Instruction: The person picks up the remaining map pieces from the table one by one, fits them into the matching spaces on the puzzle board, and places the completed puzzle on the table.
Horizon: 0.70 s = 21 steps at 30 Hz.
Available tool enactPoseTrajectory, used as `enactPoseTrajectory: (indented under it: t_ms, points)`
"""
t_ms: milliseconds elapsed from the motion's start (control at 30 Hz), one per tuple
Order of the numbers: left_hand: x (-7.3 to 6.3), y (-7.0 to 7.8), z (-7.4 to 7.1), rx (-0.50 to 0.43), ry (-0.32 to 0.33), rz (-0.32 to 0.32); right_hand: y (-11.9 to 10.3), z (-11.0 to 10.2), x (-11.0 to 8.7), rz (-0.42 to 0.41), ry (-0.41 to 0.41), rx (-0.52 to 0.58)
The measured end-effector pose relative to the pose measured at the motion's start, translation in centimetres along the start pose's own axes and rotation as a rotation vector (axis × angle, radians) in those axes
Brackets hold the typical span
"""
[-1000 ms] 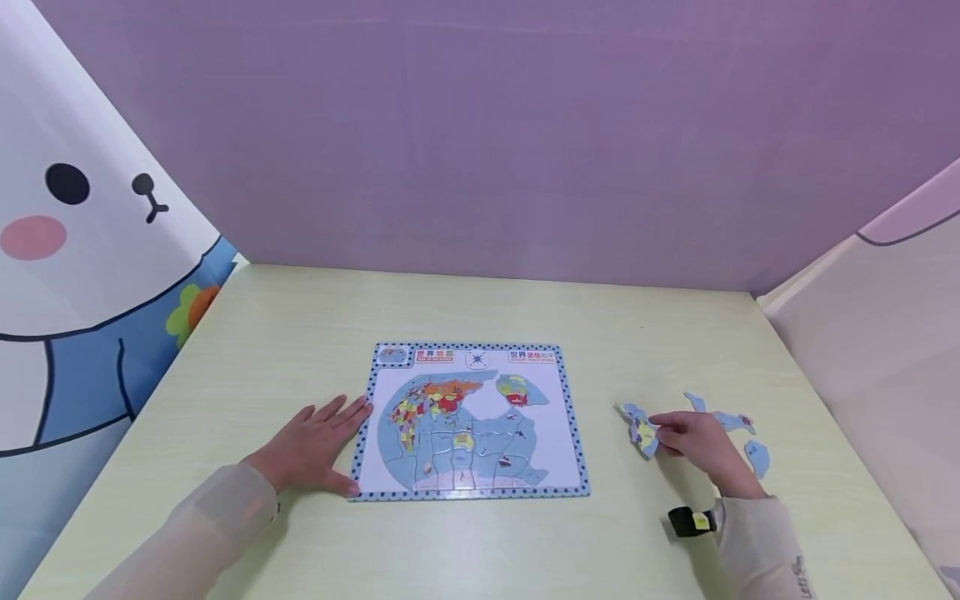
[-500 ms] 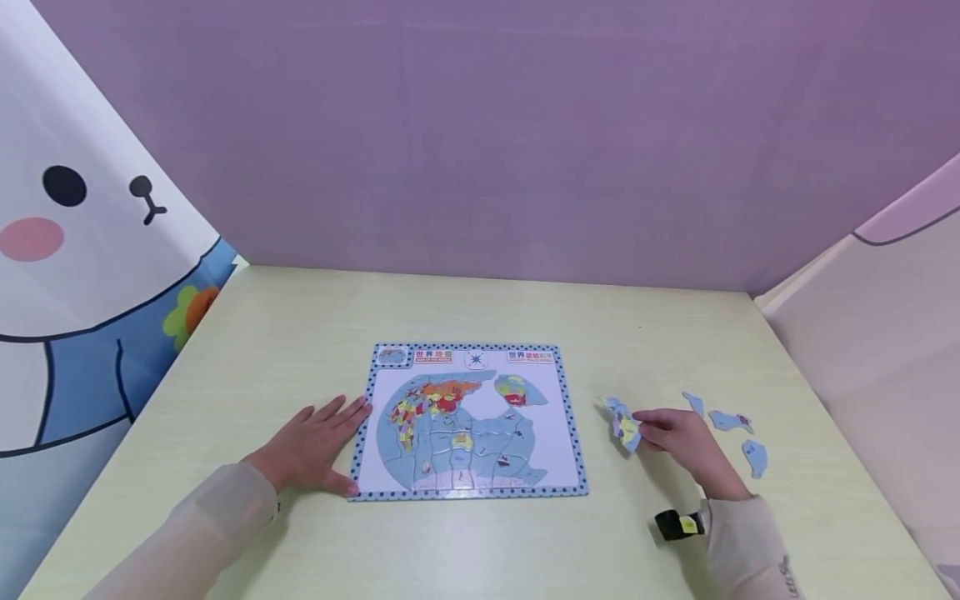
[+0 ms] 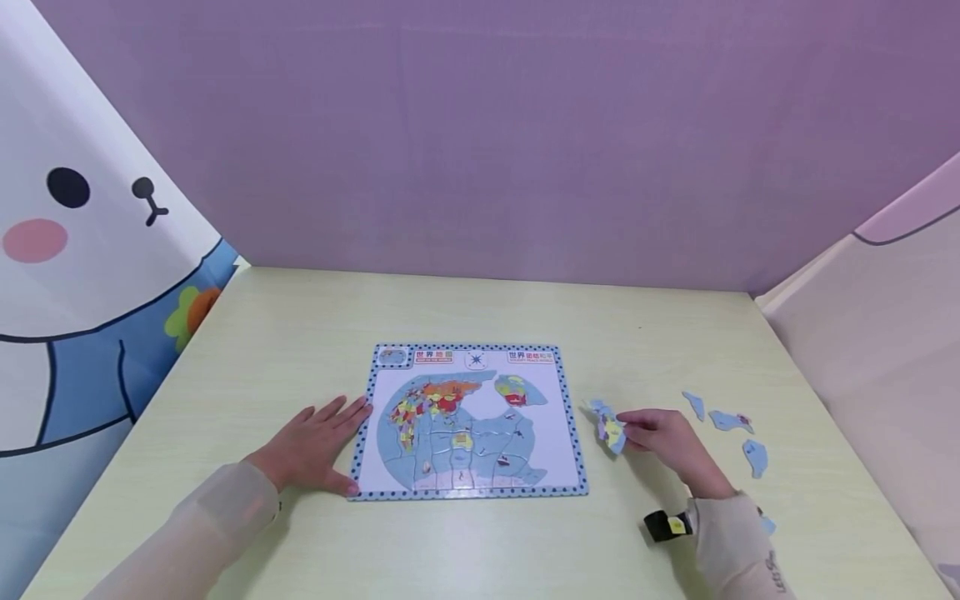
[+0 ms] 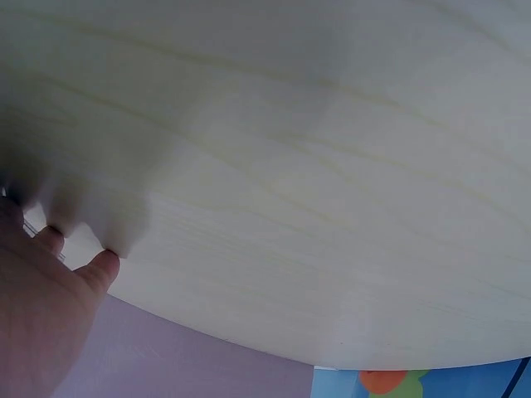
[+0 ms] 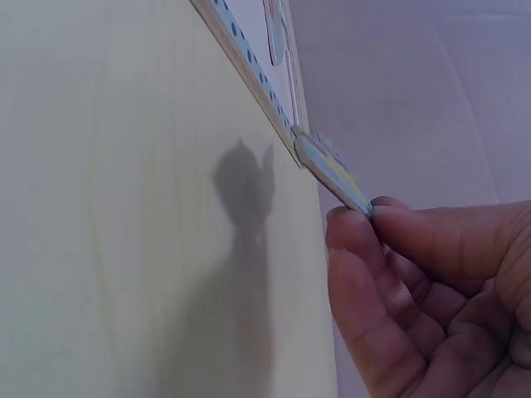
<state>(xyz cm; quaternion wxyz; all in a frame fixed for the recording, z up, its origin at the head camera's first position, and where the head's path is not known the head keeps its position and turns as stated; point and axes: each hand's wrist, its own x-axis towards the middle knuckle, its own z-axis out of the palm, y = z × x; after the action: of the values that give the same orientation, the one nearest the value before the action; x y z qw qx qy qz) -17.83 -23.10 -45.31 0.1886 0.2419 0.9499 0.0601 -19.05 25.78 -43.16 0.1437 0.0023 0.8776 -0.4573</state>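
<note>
Blue piece (image 3: 610, 431) pinched in right fingers (image 3: 634, 416) has neared the board (image 3: 558, 437).

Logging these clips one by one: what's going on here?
A person's bare left hand lies spread at the left edge of a rectangular, blue-bordered world-map puzzle board. Their right hand pinches a flat, blue-and-yellow map piece above the pale wood-grain table, right of the board. The map has a white gap, and loose light-blue pieces lie farther right.
</note>
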Motion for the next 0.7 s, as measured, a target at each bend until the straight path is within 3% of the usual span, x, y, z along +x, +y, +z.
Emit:
enactPoseTrajectory:
  t_ms: [700]
  points:
    - [0.0,0.2,-0.1,-0.004,-0.013,-0.029,-1.0,2.2,0.7,-0.063,-0.068,0.029]
